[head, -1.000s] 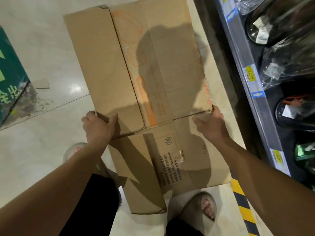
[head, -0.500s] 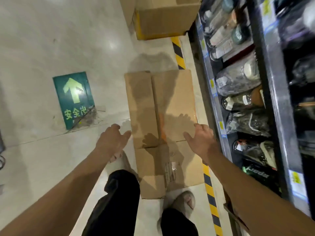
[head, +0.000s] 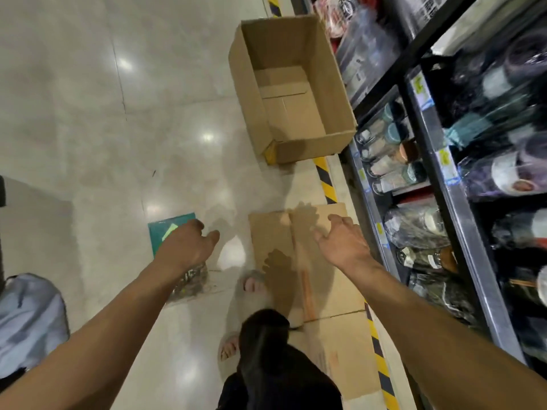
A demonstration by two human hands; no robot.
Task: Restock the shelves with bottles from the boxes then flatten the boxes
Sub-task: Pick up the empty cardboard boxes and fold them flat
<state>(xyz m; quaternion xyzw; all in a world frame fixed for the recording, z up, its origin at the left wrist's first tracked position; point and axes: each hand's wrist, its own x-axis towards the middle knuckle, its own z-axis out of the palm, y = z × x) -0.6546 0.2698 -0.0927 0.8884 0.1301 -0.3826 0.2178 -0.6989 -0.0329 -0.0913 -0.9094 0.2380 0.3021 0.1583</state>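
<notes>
A flattened brown cardboard box lies on the floor under me, next to the shelf. My left hand hovers above the floor to its left, fingers loosely apart, holding nothing. My right hand hangs over the flat box's far end, fingers spread and empty. Further ahead stands an open cardboard box with nothing visible inside it. The shelves on the right hold wrapped bottles and jars.
A green floor sign with an arrow lies left of my left hand. Yellow-black hazard tape runs along the shelf base. A pale blue bundle sits at the far left. My feet in sandals stand beside the flat box.
Both hands have let go of the flattened box and risen. My view has lifted and moved forward, bringing the open box ahead into sight.
</notes>
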